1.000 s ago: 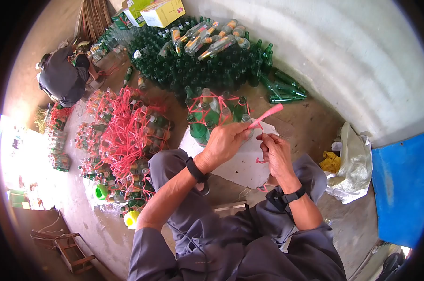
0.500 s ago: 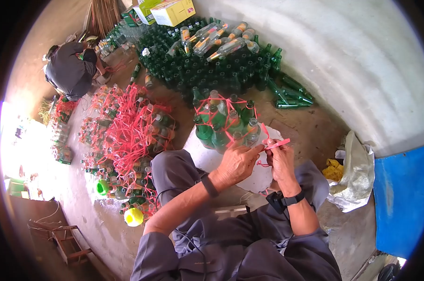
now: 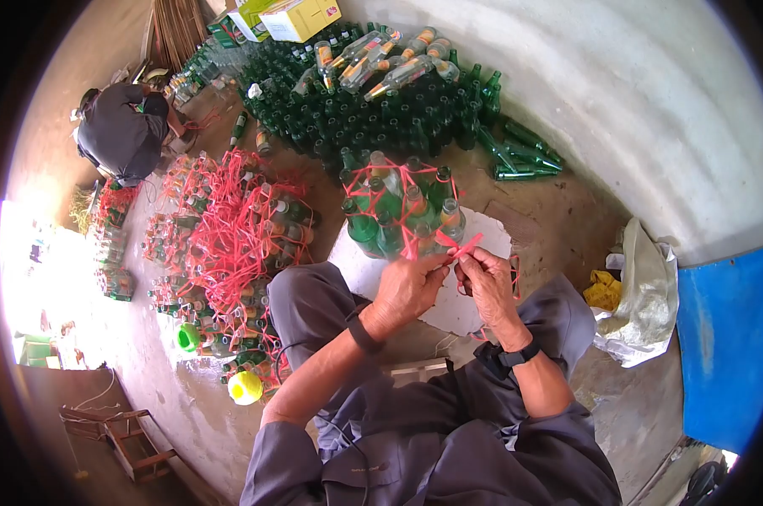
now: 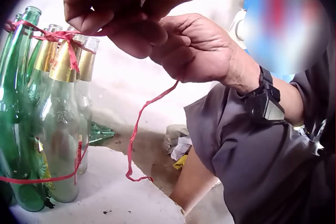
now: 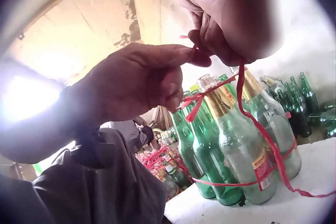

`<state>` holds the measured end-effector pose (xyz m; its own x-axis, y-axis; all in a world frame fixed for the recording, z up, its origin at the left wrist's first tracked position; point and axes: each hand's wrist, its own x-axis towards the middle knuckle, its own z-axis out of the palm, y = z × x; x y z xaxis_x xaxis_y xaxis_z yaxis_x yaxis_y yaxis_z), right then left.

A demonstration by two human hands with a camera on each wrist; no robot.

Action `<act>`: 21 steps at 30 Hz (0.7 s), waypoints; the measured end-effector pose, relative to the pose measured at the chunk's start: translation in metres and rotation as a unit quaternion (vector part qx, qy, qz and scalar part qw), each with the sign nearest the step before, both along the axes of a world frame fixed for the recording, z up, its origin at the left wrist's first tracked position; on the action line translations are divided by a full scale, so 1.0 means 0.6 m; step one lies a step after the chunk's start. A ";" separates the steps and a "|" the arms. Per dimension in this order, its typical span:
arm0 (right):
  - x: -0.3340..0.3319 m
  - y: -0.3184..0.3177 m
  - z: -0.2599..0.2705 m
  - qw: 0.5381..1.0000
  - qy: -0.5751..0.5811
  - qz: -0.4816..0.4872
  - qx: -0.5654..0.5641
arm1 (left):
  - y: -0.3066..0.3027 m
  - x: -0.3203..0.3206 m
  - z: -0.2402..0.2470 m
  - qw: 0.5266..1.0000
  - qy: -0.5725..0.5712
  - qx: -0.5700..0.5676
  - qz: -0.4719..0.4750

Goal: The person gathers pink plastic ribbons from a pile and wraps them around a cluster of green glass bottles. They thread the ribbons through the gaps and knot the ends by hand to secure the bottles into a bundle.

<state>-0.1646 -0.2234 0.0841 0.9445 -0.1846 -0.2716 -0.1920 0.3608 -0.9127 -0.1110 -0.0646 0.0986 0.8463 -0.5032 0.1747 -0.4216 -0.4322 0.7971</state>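
Observation:
A bundle of green and clear bottles (image 3: 366, 232) stands on a white board (image 3: 461, 316), bound by red plastic strip around its necks and lower sides. Just in front of the bundle, my left hand (image 3: 405, 291) pinches a red strip (image 3: 464, 246) between thumb and finger. Close beside it, my right hand (image 3: 493, 293) pinches the same strip with its fingertips. The hands nearly meet in the right wrist view, where a long tail of the strip (image 5: 270, 142) hangs from my right hand past the bottles. The strip's part inside the fingers is hidden.
Many bottles with tangled red strip (image 3: 229, 223) stand on the left. A mass of green bottles (image 3: 347, 118) fills the back, with loose ones lying beside it. A person (image 3: 124, 131) crouches far left. A white sack (image 3: 638, 295) and blue panel (image 3: 727, 337) are at right.
My left hand has come down from holding the broad strip end raised, and the hands now meet lower, close to the bottles. The strip now crosses at the right fingertips.

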 end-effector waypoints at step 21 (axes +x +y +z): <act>-0.010 0.017 -0.006 0.987 -0.087 0.032 -0.133 | 0.010 0.000 -0.016 0.975 0.199 -0.104 -0.003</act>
<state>-0.1703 -0.2132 0.0808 0.9847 -0.1655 -0.0541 -0.0385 0.0956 -0.9947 -0.1108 -0.0588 0.0891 0.8647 -0.4977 -0.0678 -0.0638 -0.2427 0.9680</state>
